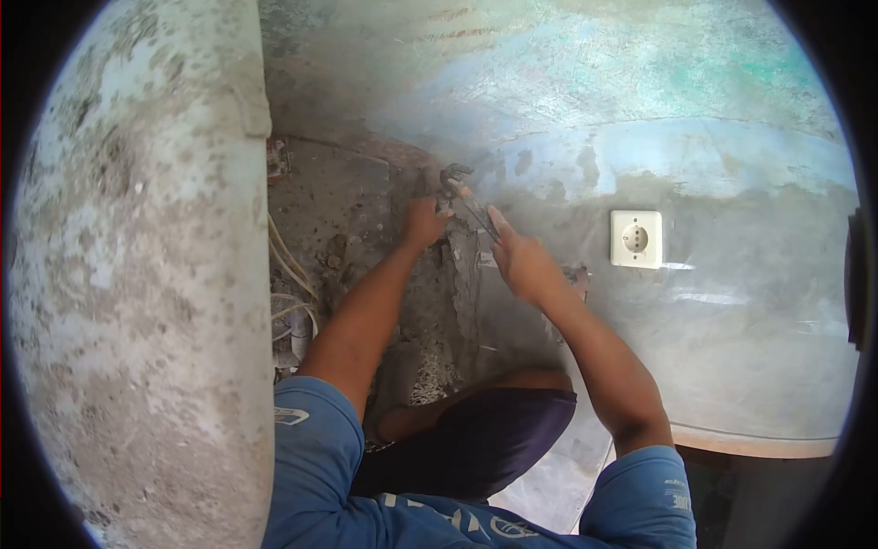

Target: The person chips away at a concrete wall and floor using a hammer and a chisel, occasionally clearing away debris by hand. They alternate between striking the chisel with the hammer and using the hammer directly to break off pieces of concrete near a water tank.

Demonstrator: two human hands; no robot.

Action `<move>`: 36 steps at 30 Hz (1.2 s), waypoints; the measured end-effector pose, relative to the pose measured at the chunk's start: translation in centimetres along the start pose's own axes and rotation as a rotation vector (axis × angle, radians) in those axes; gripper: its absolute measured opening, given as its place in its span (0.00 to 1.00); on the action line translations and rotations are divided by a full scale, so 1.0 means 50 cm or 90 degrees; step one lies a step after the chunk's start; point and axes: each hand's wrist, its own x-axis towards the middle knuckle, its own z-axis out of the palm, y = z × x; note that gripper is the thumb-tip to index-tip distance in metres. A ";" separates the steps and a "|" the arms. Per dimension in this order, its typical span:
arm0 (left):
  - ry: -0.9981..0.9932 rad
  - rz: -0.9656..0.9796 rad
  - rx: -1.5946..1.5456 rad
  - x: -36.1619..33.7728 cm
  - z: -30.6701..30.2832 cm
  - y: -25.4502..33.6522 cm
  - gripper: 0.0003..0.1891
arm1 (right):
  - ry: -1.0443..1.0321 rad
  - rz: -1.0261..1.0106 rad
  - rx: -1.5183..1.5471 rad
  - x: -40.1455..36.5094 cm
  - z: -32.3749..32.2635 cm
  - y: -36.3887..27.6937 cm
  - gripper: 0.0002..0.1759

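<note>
My right hand (524, 259) is wrapped round the handle of a hammer (468, 199), which slants up and to the left. The hammer's dark head is at the upper left end, just above my left hand (426, 222). The fingers of my left hand are closed near a small object below the hammer head, against the rough grey surface (352, 210); what they hold is too small to make out.
A pale, stained wall edge (146, 274) fills the left side. Light cables (294, 265) hang beside it. On the grey wall (567, 210) to the right is a white power socket (636, 240). My bent knee (540, 379) is below my hands.
</note>
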 end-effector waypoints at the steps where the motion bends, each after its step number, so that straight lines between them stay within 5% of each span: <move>1: 0.042 0.020 0.009 -0.003 0.013 -0.003 0.20 | -0.003 -0.004 -0.002 0.011 -0.035 -0.027 0.33; 6: -0.050 -0.042 -0.069 0.007 0.009 -0.002 0.20 | 0.297 -0.049 0.236 -0.034 -0.216 -0.168 0.35; 9: -0.055 -0.046 -0.008 0.012 0.001 0.010 0.20 | 0.380 -0.127 0.231 -0.034 -0.097 -0.099 0.36; 12: -0.050 -0.032 0.029 -0.010 0.011 0.009 0.19 | -0.010 0.064 0.051 -0.015 0.006 -0.024 0.35; 18: -0.057 -0.023 -0.061 0.011 0.000 0.013 0.18 | 0.151 0.017 0.163 -0.026 -0.149 -0.128 0.34; 20: -0.067 -0.020 -0.055 0.010 -0.002 0.025 0.18 | 0.353 -0.053 0.307 -0.034 -0.185 -0.156 0.34; 23: -0.045 0.004 0.024 0.018 -0.018 0.029 0.17 | 0.237 0.004 0.273 -0.038 -0.046 -0.074 0.33; 25: -0.107 -0.011 0.067 0.011 -0.008 0.017 0.18 | -0.015 0.096 0.089 -0.012 0.073 0.030 0.33; 32: -0.029 -0.035 -0.061 0.025 -0.012 -0.035 0.18 | 0.209 0.043 0.222 -0.036 -0.176 -0.128 0.31; 36: -0.036 -0.123 -0.190 0.009 -0.041 -0.072 0.16 | 0.296 0.011 0.277 -0.066 -0.216 -0.144 0.31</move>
